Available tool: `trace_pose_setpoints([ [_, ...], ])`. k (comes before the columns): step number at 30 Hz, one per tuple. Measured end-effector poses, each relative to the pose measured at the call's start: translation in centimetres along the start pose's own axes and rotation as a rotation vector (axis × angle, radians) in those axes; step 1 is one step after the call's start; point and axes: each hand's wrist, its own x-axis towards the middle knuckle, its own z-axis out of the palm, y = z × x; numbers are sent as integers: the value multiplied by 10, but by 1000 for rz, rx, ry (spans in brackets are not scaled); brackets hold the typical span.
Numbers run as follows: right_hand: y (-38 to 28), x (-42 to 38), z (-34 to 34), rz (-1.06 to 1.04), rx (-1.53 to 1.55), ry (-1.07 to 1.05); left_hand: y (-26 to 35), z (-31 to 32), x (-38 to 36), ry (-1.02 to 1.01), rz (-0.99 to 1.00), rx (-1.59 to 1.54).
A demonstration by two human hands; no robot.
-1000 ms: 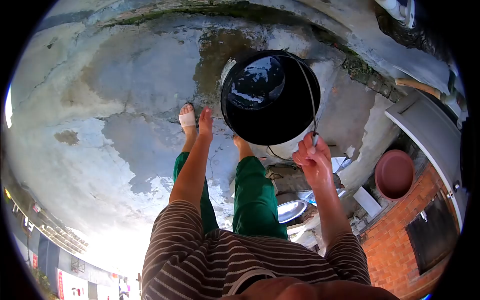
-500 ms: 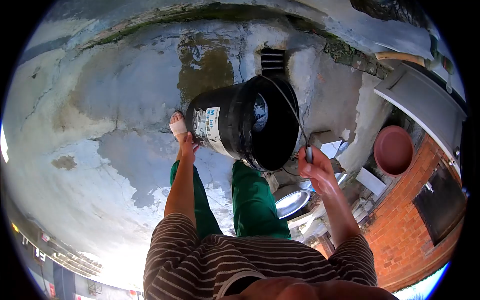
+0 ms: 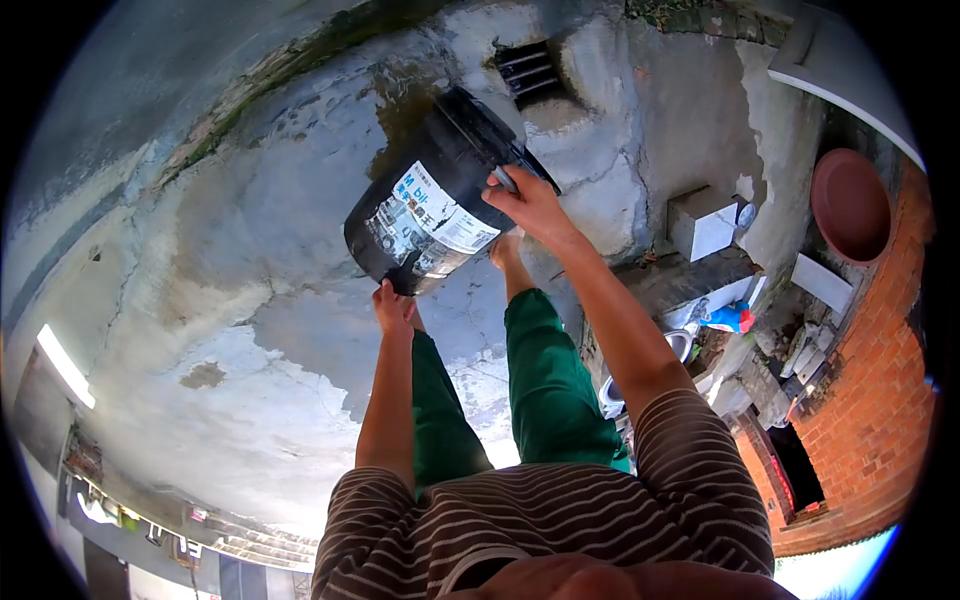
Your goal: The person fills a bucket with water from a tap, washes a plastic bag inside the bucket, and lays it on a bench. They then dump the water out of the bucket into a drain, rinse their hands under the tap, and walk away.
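Note:
A large black plastic bucket (image 3: 445, 190) with a torn white and blue label hangs tilted in front of my legs, its mouth facing away to the upper right. My right hand (image 3: 522, 200) is closed around the grip of its wire handle, close to the rim. At the bottom edge of the bucket, my left hand (image 3: 394, 305) grips with curled fingers, some of them hidden behind it. The inside of the bucket is out of sight.
A drain grate (image 3: 530, 72) is set in the concrete just beyond the bucket's mouth. Wet ground (image 3: 400, 100) lies beside it. To the right are a pale block (image 3: 705, 222), a reddish-brown basin (image 3: 851, 207) and a brick wall (image 3: 860, 400).
The bucket has swung so its mouth points away from me and its label faces up. My right hand has moved up and left with the handle; my left stays at the base.

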Motion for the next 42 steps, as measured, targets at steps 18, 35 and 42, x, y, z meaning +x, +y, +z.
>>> trace_pose_setpoints([
  [18,-47,2,37,-283,-259,193,-14,40,54,-182,-174,-146],
  [35,-21,-43,-7,-149,268,227,27,21,77,-89,-4,55],
  [42,21,-38,-17,191,771,69,26,51,89,-79,44,276],
])
